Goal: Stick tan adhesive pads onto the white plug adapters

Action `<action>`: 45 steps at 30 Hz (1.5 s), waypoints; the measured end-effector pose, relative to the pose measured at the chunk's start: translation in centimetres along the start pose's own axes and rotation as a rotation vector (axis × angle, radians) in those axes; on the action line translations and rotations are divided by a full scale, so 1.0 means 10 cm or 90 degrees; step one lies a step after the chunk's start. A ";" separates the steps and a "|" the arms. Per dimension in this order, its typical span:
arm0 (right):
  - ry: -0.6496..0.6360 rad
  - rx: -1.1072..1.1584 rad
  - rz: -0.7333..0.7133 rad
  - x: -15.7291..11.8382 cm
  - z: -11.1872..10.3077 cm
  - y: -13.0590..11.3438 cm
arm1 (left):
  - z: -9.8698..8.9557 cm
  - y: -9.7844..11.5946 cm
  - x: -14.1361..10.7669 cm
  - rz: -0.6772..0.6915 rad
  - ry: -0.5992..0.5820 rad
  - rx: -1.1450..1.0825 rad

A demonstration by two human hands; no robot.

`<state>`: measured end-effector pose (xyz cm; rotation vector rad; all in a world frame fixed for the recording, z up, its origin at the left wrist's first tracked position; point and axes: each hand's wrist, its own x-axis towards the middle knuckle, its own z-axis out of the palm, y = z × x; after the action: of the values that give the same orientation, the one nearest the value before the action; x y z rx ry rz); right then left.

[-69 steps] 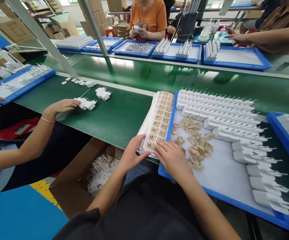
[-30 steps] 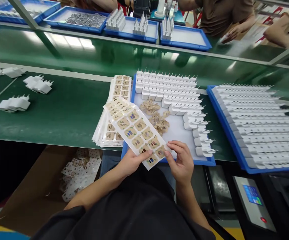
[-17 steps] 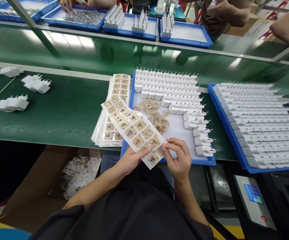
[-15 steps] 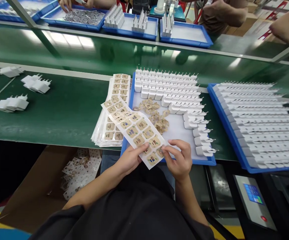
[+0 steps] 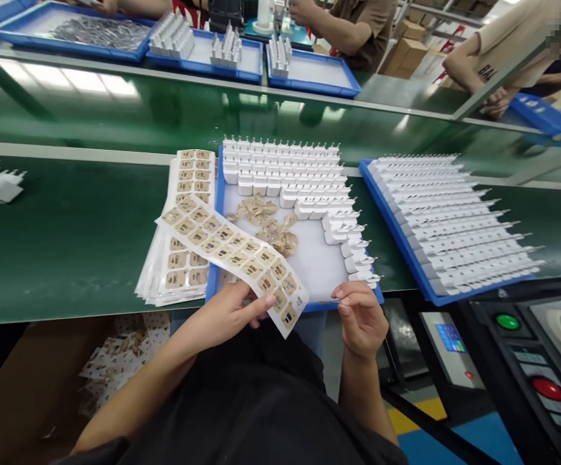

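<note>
My left hand (image 5: pixel 234 313) pinches the lower end of a sheet of tan stickers (image 5: pixel 232 242), thumb on top. The sheet slopes up leftward across the tray's edge. One spot near its lower right corner looks white, without a tan sticker. My right hand (image 5: pixel 364 320) is apart from the sheet, thumb and fingers closed on a small thin sticker (image 5: pixel 337 299) seen nearly edge-on. In front lies a blue-rimmed tray (image 5: pixel 220 213) with rows of white plug adapters (image 5: pixel 285 165) and a heap of loose tan pieces (image 5: pixel 265 219).
A stack of sticker sheets (image 5: pixel 178 278) lies left of the tray. Another tray (image 5: pixel 397 242), full of adapters, stands right. Below left, a cardboard box (image 5: pixel 33 381) holds used sheets. A machine with a red button (image 5: pixel 549 389) is at lower right. People work behind the far ledge.
My right hand has moved right, away from the sheet, with a small sticker in its fingers. A white spot now shows on the sheet. The camera view has swung right.
</note>
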<state>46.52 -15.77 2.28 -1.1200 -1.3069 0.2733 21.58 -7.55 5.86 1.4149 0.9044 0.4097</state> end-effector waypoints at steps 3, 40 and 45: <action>0.078 -0.050 0.036 -0.10 -0.23 0.02 | -0.14 0.22 -0.19 -0.008 -0.068 0.225; -0.135 0.245 0.183 0.05 0.61 -0.44 | 0.08 -0.27 0.02 0.343 0.209 0.007; -0.068 0.267 0.229 -0.03 0.92 -0.53 | -0.02 -0.31 -0.02 0.341 0.304 0.112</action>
<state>36.37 -14.04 4.90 -0.9810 -1.0666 0.8443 20.53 -8.04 2.98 1.7573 0.9435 1.1299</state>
